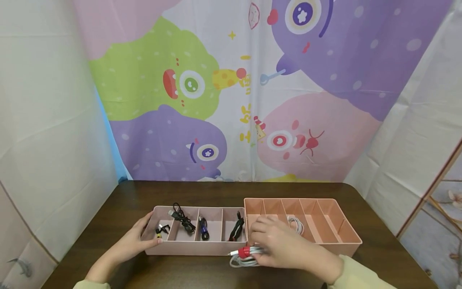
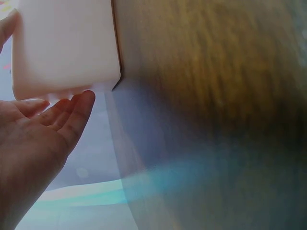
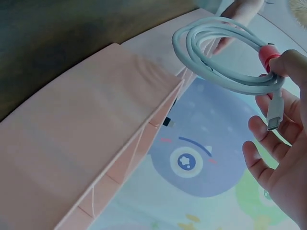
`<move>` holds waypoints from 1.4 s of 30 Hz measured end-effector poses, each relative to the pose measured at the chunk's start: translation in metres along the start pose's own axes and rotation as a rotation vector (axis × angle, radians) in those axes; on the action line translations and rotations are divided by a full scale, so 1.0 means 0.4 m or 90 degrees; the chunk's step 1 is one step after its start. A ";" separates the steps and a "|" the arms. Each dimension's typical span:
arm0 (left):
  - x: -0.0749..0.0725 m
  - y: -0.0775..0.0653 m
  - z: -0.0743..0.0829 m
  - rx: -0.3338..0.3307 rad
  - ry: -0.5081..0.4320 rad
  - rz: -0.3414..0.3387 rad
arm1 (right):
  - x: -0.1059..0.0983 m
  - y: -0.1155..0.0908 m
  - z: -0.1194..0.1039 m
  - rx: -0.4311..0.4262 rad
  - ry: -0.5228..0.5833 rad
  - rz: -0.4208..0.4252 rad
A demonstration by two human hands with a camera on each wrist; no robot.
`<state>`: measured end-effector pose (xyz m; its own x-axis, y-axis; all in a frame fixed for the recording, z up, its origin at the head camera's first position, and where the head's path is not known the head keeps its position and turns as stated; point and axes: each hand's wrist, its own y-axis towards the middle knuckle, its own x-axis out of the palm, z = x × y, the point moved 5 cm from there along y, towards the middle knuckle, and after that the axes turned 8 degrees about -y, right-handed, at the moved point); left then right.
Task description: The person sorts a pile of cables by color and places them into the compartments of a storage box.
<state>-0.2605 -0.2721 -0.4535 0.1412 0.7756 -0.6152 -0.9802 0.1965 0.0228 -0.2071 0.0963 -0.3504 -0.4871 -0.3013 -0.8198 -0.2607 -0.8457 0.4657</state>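
Note:
My right hand (image 1: 278,243) pinches a coiled white cable (image 3: 216,79) bound with a red strap (image 3: 268,57). The cable's USB-C plug (image 3: 275,115) points down past the fingers in the right wrist view. In the head view, this hand is in front of the peach divided box (image 1: 348,237) and hides part of it. My left hand (image 1: 128,241) holds the left end of the pale pink divided box (image 1: 191,248). Its thumb is at the front rim, and the fingers (image 2: 79,112) meet the end wall.
Inside the pale pink box are small black-and-yellow pieces (image 1: 159,232), a black USB cable (image 1: 184,221), a blue-tied cable (image 1: 203,229) and another black cable (image 1: 237,228). A white coil (image 1: 297,225) lies in the peach box. Both boxes adjoin on the dark wooden table (image 1: 173,273).

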 end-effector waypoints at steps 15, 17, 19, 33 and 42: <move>0.001 0.000 -0.005 -0.005 0.003 -0.009 | -0.045 -0.002 0.021 0.018 0.014 0.018; 0.001 0.000 -0.006 -0.002 0.003 -0.006 | -0.051 -0.002 0.027 0.029 0.010 0.017; 0.001 0.000 -0.005 0.001 0.003 -0.004 | -0.058 -0.002 0.031 0.029 0.004 0.025; 0.003 0.002 -0.006 -0.002 -0.004 -0.009 | -0.130 -0.001 0.077 0.057 -0.018 0.036; 0.002 0.001 -0.005 0.010 -0.003 0.001 | -0.188 -0.002 0.115 0.073 -0.026 0.059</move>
<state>-0.2612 -0.2727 -0.4556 0.1400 0.7786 -0.6117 -0.9782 0.2044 0.0363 -0.2086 0.1399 -0.2739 -0.5468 -0.3560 -0.7578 -0.3052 -0.7581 0.5763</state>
